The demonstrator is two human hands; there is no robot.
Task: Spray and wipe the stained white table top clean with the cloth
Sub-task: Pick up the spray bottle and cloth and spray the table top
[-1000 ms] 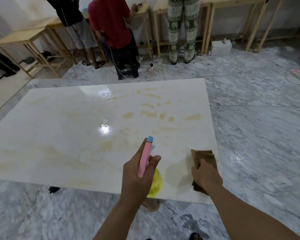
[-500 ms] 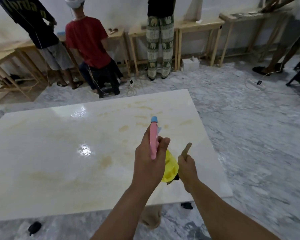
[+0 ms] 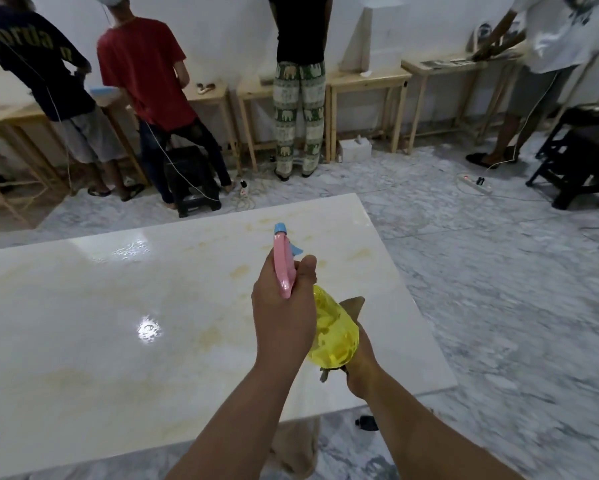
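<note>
Counts: one white table top (image 3: 83, 323), one spray bottle (image 3: 332, 334), one brown cloth (image 3: 355, 304), two hands — left hand (image 3: 284, 313) and right hand (image 3: 362, 362). Four people stand along the top of the frame — dark shirt (image 3: 38, 60), red shirt (image 3: 145, 64), elephant-print trousers (image 3: 300, 112), white shirt (image 3: 561, 32). One black stool (image 3: 190, 181) centre left, one power strip (image 3: 474, 185) on the floor at right.

Much of the right hand and cloth hidden; edges cut off the rest.

The bottle (image 3: 332, 334) covers most of the right hand (image 3: 360, 362), so its grip cannot be read, and of the cloth (image 3: 355, 304) only a brown corner above and a scrap below show. The left hand (image 3: 284, 317) hides the bottle's neck and trigger. The table (image 3: 83, 323) runs off the left edge. The top edge crops the people (image 3: 145, 71) at the far benches. The floor (image 3: 533, 323) at right is blurred.
</note>
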